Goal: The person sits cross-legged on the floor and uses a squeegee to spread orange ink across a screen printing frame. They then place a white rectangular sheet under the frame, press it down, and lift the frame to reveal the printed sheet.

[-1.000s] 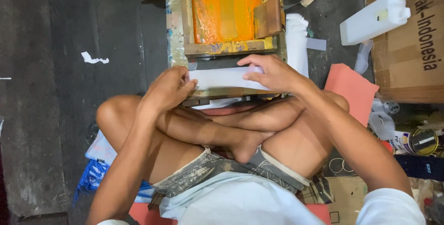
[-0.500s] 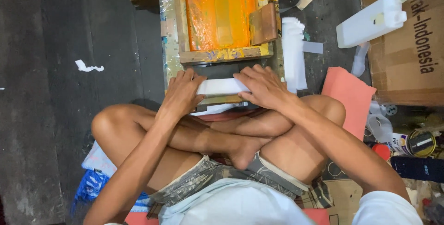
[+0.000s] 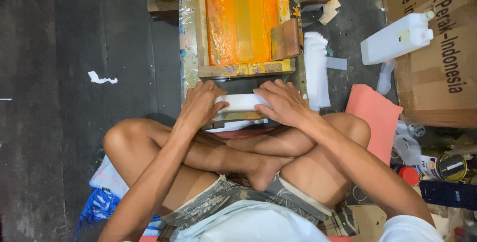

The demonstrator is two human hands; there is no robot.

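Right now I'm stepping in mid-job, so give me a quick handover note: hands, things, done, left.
Left hand and right hand both press a white strip flat on the dark board, just below the orange-inked screen frame.
A squeegee rests on the frame's right edge.
A white stack lies right of the frame.
Done: strip placed under both hands.
Left: cannot tell from this view.

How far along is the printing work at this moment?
Done: the orange-inked screen frame is already coated, and a stack of white sheets lies beside it. In hand: the left hand and right hand press a white piece onto the base. Left: I see no print on that piece.
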